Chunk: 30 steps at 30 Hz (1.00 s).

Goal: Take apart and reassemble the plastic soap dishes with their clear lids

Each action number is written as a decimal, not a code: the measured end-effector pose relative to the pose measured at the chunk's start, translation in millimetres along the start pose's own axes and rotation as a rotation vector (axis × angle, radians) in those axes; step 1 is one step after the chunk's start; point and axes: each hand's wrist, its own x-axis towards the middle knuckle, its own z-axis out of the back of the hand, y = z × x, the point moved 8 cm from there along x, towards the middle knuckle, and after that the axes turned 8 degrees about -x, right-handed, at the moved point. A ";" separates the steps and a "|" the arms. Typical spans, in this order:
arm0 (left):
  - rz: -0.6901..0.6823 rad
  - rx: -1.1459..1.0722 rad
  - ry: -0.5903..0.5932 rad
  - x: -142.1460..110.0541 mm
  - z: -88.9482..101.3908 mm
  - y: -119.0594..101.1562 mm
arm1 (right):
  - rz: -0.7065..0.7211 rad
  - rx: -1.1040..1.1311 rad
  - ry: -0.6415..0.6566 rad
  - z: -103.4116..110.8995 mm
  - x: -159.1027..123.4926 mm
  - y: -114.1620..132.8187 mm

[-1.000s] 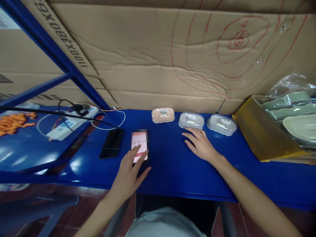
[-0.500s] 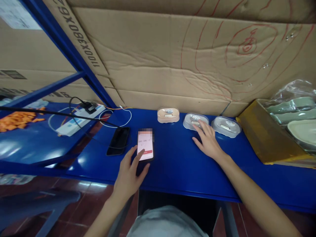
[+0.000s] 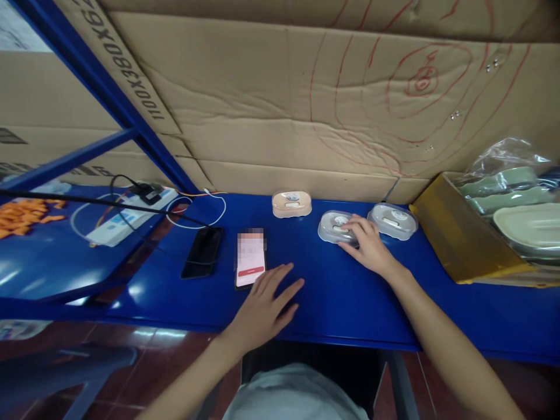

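Note:
My right hand (image 3: 366, 242) has its fingers closed on the handle of a small oval grey dish with a clear lid (image 3: 328, 226); the fingertips partly cover the lid. A similar grey lidded dish (image 3: 392, 221) stands just to the right of that hand. Farther left, by the cardboard, is a peach lidded dish (image 3: 291, 204). My left hand (image 3: 266, 306), fingers spread and holding nothing, hovers over the blue table at the lower right of a lit phone (image 3: 251, 256). A red button shows on its screen.
A dark phone (image 3: 202, 252) lies left of the lit one. Behind it are a white power strip (image 3: 131, 219) and cables. An open carton (image 3: 455, 233) of wrapped dishes stands at the right. Cardboard (image 3: 254, 105) walls the back; orange pieces (image 3: 26, 219) lie far left.
My left hand has left the phone screen and moved right, fingers spreading. My right hand has closed on the middle dish, which has shifted slightly toward me. The camera view has shifted a little.

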 end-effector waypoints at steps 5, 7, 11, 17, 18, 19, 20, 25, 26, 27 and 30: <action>-0.073 -0.107 0.105 66.1 -24.5 -4.1 | 0.062 0.032 0.063 9.8 1.1 5.0; -0.022 -0.147 0.094 91.5 -30.3 7.4 | 0.076 0.041 0.083 12.5 0.9 10.2; 0.064 -0.177 0.071 121.8 -43.7 27.0 | 0.059 0.044 0.085 14.9 -0.7 15.2; 0.067 -0.164 0.059 116.5 -49.6 28.3 | -0.012 0.188 0.161 7.9 -1.7 4.6; 0.058 -0.151 0.047 114.6 -47.3 27.1 | -0.014 0.227 0.153 8.6 -1.2 3.3; 0.049 -0.138 0.031 113.4 -44.5 25.7 | -0.017 0.256 0.140 9.6 -0.7 2.0; 0.040 -0.127 0.012 112.8 -41.5 24.3 | -0.023 0.273 0.131 10.1 -0.3 0.7; -0.018 -0.097 -0.002 115.0 -35.5 15.7 | -0.084 0.246 0.075 9.5 0.4 -7.2; -0.041 -0.091 0.018 115.3 -36.1 13.5 | -0.097 0.239 0.060 9.0 0.4 -9.2; -0.071 -0.091 0.044 115.2 -36.9 10.7 | -0.110 0.234 0.046 8.3 0.5 -11.3; -0.184 -0.130 0.121 112.9 -37.8 0.9 | -0.138 0.228 0.016 5.4 0.8 -17.6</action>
